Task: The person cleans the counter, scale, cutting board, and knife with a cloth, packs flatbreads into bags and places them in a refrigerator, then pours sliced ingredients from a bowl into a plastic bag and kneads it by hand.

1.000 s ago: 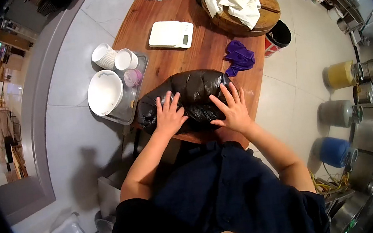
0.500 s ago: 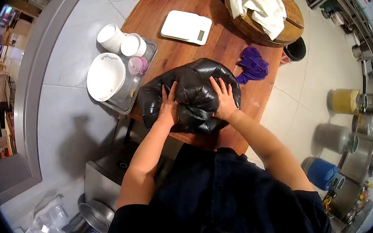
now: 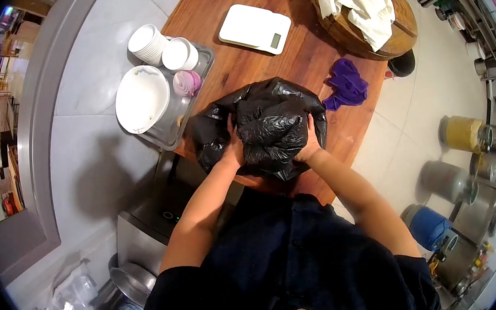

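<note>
A full-looking black plastic bag (image 3: 272,127) sits on the near end of the wooden table (image 3: 210,92), its surface crumpled and its contents hidden. Along the bag's left part, my left hand (image 3: 234,147) presses in, with the fingers partly sunk in the plastic folds. My right hand (image 3: 309,145) grips the opposite side, its fingers pointing away from me along the bulge. Between the two hands the plastic bunches up into a raised mound. Just right of the bag lies a purple cloth (image 3: 345,84).
A white kitchen scale (image 3: 255,28) lies farther back. To the left, a tray (image 3: 196,103) carries a white bowl (image 3: 142,99), stacked cups (image 3: 147,44) and a pink-and-white roll (image 3: 186,83). At the back right, a pale cloth (image 3: 359,4) drapes a round wooden board (image 3: 397,43).
The bag was smoother and rounder with my fingers spread on top. Now my hands squeeze its sides, and the plastic stands up wrinkled between them.
</note>
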{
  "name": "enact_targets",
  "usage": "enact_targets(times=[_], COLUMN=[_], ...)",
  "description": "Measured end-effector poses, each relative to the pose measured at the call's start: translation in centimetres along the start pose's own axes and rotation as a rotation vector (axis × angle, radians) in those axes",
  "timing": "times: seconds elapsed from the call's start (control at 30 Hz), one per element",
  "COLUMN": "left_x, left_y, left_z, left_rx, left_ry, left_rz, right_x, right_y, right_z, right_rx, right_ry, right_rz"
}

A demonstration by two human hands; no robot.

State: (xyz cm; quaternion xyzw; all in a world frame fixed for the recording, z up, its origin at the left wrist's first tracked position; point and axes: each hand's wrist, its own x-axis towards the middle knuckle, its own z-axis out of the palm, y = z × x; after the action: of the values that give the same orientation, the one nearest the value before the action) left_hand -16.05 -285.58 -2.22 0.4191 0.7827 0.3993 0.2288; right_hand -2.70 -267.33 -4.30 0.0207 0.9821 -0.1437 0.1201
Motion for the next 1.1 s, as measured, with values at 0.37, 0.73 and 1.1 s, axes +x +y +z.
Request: enact_targets(times=[0.37,0.73,1.1], left_x=[-4.9,-6.3,-1.0], left_y=[7.9,13.0,3.5], left_z=[-5.0,-6.1,-4.1], left_rx=[0.350,-0.002,-0.067], left_ry=[-0.112,-0.042,-0.421], left_rz=[-0.066,0.255,-0.398], right_x=[-4.1,-3.0,-6.6], right_y=[-4.6,-6.2,-4.2], right_z=[-6.7,-5.5,-10.9], right_rx=[1.406,1.290,0.519], right_ry=[0.170,0.146,0.002], right_rz=[-0.251,-0.204,0.059])
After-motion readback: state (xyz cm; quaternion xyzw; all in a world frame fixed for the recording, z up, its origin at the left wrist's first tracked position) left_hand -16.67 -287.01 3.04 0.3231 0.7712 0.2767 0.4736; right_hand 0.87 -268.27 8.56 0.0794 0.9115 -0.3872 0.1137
